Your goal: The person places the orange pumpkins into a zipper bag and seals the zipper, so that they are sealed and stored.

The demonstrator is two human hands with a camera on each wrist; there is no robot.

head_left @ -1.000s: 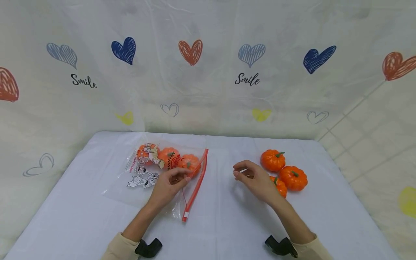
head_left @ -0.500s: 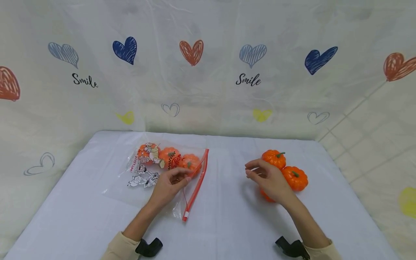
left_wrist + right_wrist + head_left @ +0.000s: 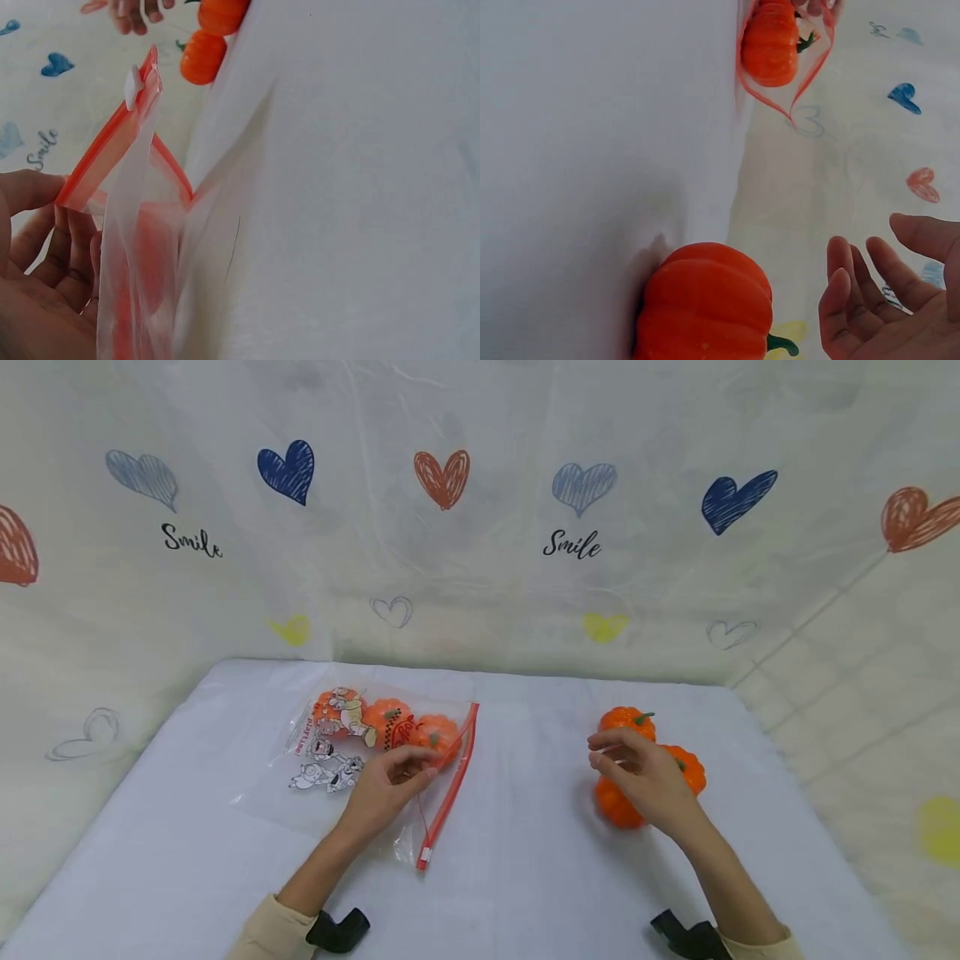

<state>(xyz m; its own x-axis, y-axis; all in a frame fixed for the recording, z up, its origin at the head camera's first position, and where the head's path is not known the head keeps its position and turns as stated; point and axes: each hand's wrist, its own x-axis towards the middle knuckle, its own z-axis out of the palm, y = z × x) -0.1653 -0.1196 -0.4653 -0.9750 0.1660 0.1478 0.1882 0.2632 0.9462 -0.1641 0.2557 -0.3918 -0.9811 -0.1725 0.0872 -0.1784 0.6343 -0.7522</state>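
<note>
My left hand (image 3: 390,785) pinches the red-edged mouth of a clear zip bag (image 3: 330,774) and holds it parted. In the left wrist view, thumb and fingers grip the red zip strip (image 3: 97,161). Inside the bag lie three small orange toy pumpkins (image 3: 386,718). My right hand (image 3: 648,777) hovers over three more pumpkins, fingers loosely bent and holding nothing. It partly covers the back pumpkin (image 3: 618,718) and the right one (image 3: 693,768). The front pumpkin (image 3: 617,806) shows below the hand; a pumpkin (image 3: 705,307) also sits beside the fingers in the right wrist view.
A white cloth covers the table (image 3: 510,877). Behind it hangs a pale curtain (image 3: 495,568) printed with hearts and "Smile". A white slider (image 3: 426,853) sits at the near end of the bag's zip.
My right hand has moved right, back over the loose pumpkins. The front pumpkin now shows left of where it was, nearer the bag. My left hand has stayed at the bag.
</note>
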